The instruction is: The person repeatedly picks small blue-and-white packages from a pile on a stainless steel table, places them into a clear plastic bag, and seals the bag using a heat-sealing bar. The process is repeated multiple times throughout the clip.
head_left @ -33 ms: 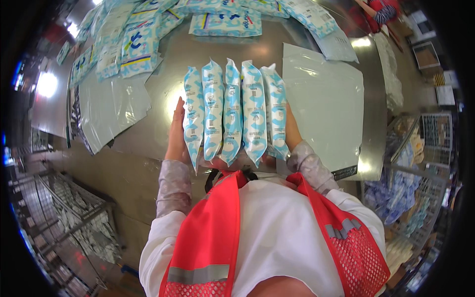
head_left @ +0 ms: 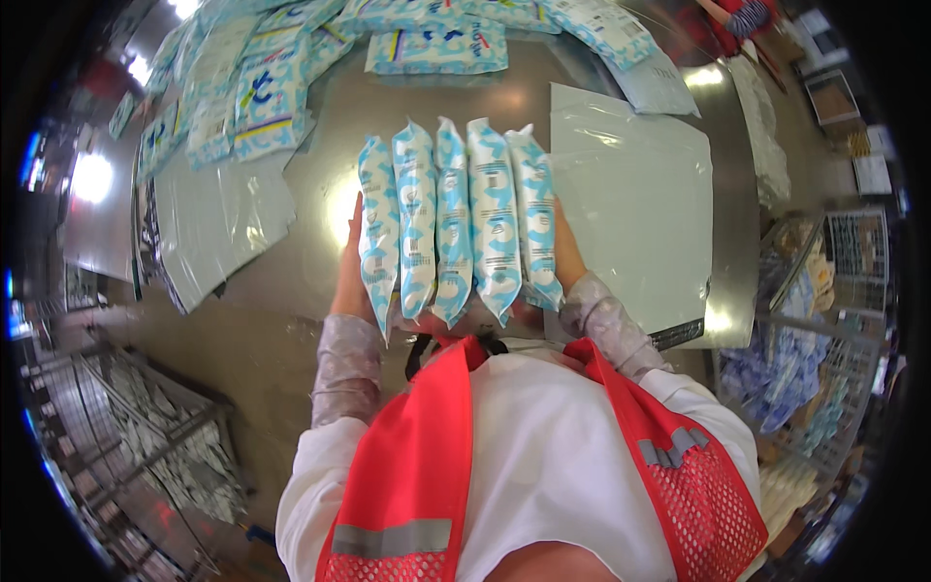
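Several soft plastic packs (head_left: 454, 228), white with a light-blue pattern, stand on edge side by side in a row, seal ends pointing away and toward me. They look like packs of wipes. My left hand (head_left: 350, 276) presses flat against the outer side of the leftmost pack. Against the rightmost pack lies my right hand (head_left: 567, 247), so the row is clamped between both palms. Most of my fingers are hidden behind the packs. The row is at the near edge of the metal table (head_left: 339, 126).
Grey plastic mailer bags lie in a left stack (head_left: 218, 218) and a right stack (head_left: 630, 213). Similar patterned packs (head_left: 436, 48) are heaped along the far side. Wire carts (head_left: 165, 417) stand low on both sides. A co-worker's arm (head_left: 722, 15) shows at the far right.
Hardly anything differs. The packs and both hands have shifted very slightly, and the row leans a little differently; the hold on it is the same.
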{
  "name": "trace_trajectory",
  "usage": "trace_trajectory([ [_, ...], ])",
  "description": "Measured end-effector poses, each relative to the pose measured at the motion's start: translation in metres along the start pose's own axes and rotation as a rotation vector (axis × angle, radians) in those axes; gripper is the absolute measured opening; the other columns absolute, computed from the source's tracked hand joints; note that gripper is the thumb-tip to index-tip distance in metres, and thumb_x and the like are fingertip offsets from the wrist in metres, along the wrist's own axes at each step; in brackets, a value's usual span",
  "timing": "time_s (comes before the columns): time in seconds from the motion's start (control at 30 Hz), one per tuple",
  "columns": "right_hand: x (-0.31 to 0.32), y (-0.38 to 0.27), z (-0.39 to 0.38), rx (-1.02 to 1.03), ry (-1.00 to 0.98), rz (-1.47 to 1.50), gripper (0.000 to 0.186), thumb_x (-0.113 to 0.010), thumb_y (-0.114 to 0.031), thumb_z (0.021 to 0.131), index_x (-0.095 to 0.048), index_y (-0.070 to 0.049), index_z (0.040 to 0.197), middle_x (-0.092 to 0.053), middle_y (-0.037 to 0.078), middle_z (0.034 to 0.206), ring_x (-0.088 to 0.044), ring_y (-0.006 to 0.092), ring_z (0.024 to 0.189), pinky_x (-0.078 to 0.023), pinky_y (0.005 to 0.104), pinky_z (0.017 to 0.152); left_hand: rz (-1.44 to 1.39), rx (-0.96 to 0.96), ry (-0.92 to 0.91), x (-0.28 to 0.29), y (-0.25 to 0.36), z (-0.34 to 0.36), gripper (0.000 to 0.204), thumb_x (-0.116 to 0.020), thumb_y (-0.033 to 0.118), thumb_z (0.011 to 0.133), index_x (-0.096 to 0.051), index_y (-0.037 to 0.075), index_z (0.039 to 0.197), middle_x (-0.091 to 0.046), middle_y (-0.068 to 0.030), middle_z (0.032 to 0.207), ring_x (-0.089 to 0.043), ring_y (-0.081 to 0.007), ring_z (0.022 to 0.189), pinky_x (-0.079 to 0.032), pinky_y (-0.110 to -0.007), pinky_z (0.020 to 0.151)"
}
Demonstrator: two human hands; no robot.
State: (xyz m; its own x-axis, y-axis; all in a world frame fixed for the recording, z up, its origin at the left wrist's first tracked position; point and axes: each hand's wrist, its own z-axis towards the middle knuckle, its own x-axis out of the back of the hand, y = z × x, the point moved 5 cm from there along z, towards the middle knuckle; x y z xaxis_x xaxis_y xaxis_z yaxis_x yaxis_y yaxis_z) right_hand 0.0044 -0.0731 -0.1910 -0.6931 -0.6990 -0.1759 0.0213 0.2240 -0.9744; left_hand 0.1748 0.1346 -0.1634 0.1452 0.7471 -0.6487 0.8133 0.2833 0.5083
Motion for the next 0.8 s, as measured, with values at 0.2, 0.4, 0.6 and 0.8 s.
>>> trace_trajectory([
  [0.2, -0.007, 0.05, 0.031, -0.269, -0.123, 0.435, 0.061, -0.039, -0.051, 0.105, -0.042, -0.006, 0.147, -0.055, 0.009, 0.135, -0.055, 0.0164, 0.116, -0.044, 0.031, 0.102, 0.129, 0.033, -0.084, 0.018, -0.023, 0.008, 0.048, -0.046, 0.039, 0.103, -0.053, 0.003, 0.134, -0.064, -0.0122, 0.122, -0.062, -0.019, 0.105, -0.05, -0.035, 0.093],
  [0.4, 0.069, -0.031, -0.07, 0.031, 0.056, -0.024, 0.061, -0.04, -0.047, 0.106, -0.039, -0.003, 0.148, -0.047, 0.011, 0.145, -0.044, 0.017, 0.13, -0.036, 0.0338, 0.11, 0.714, -0.312, -0.133, 0.02, -0.059, -0.017, 0.046, -0.047, 0.038, 0.103, -0.054, 0.003, 0.132, -0.064, -0.0114, 0.12, -0.063, -0.0199, 0.103, -0.05, -0.036, 0.092],
  [0.6, 0.293, 0.021, -0.207, -0.327, 0.381, -0.336, 0.062, -0.04, -0.049, 0.105, -0.041, -0.002, 0.146, -0.05, 0.01, 0.141, -0.047, 0.0168, 0.126, -0.038, 0.0323, 0.108, 1.384, -0.453, -0.816, -0.06, -0.238, -0.076, 0.044, -0.047, 0.037, 0.103, -0.056, 0.004, 0.13, -0.065, -0.0106, 0.118, -0.064, -0.0207, 0.101, -0.05, -0.037, 0.091],
  [0.8, 0.324, 0.087, -0.201, -0.356, 0.166, 0.295, 0.064, -0.039, -0.051, 0.105, -0.042, -0.002, 0.145, -0.053, 0.009, 0.137, -0.049, 0.0166, 0.123, -0.04, 0.0309, 0.106, 1.785, -0.755, -0.682, -0.103, -0.297, -0.071, 0.042, -0.048, 0.037, 0.102, -0.057, 0.004, 0.128, -0.066, -0.0099, 0.116, -0.064, -0.0216, 0.1, -0.051, -0.038, 0.09],
])
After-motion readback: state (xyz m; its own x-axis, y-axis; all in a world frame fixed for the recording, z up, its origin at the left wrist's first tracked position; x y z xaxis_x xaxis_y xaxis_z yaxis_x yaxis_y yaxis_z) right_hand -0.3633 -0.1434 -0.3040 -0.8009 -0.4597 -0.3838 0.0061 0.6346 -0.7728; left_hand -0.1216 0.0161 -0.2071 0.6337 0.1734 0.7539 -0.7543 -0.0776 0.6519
